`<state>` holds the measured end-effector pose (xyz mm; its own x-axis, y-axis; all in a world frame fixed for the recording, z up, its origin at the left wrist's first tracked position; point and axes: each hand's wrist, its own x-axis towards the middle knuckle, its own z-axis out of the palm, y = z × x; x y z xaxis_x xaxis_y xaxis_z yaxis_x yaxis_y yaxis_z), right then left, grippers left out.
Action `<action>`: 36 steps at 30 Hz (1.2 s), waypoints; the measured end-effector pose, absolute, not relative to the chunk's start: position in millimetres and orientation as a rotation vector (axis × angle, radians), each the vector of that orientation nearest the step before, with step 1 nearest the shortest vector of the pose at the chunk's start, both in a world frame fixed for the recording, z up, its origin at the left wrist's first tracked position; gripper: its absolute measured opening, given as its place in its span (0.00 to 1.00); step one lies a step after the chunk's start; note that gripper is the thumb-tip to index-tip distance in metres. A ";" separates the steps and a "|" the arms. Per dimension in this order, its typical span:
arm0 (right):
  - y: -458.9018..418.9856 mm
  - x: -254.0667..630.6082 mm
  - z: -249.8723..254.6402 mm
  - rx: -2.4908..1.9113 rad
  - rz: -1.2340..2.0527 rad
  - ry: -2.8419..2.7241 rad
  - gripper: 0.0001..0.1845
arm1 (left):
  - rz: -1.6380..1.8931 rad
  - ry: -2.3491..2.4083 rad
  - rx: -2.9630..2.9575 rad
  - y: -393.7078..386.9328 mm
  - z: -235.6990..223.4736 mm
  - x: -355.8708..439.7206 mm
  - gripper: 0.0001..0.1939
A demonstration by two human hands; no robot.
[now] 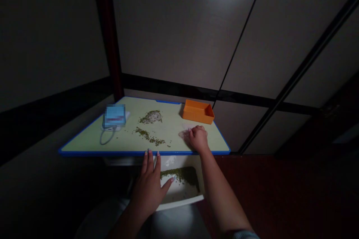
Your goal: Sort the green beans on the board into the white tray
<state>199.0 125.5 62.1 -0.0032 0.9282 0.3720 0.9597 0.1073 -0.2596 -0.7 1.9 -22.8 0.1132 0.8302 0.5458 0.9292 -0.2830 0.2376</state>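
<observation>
Head view, looking forward and down at a pale green desk [171, 143] with a bright blue edge, which sits in the lower middle of the frame. Two loose patches of small olive-green grains [151, 117] lie on it, left of centre. The upper patch is a fairly dense heap, while a thinner, straggling trail of olive-green grains [148, 137] runs below it, close to the near edge.

More of the grains sit off the desk, in a shallow white tray [179, 202] below the near edge at the bottom centre of the frame. There, a dark band of olive-green grains [181, 176] lies along the far side of the tray, and the rest of its floor looks mostly bare. So part of the grain is in the white tray and part is still out on the desk.

The left hand [147, 186] hangs over the tray's left side. Its fingers are spread wide, with the tips at the desk's blue edge and the thumb stretched out over the tray, and it holds nothing.

The right hand [198, 139] rests on the desk at right of centre, its fingers curled close together. They sit on or just behind a pale, translucent crumpled scrap [183, 133], possibly plastic. Whether they grip it, I cannot tell.

Beyond that hand, at the far edge, stands an open orange rectangular box [193, 112]; its contents are hidden from this angle. At the upper left of the desk lies a blurred light-blue packet [114, 115] with a grey cable loop [105, 138] beneath it.
</observation>
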 end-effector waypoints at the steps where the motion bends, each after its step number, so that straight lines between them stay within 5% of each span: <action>1: 125.1 196.6 62.7 -1.856 -0.110 -1.937 0.17 | -0.907 -1.777 -2.215 1.9 -22.6 -0.5 0.44; 36: 118.7 195.1 67.3 -1.764 -0.020 -2.111 0.15 | -0.895 -1.791 -2.248 1.4 -19.1 -1.2 0.43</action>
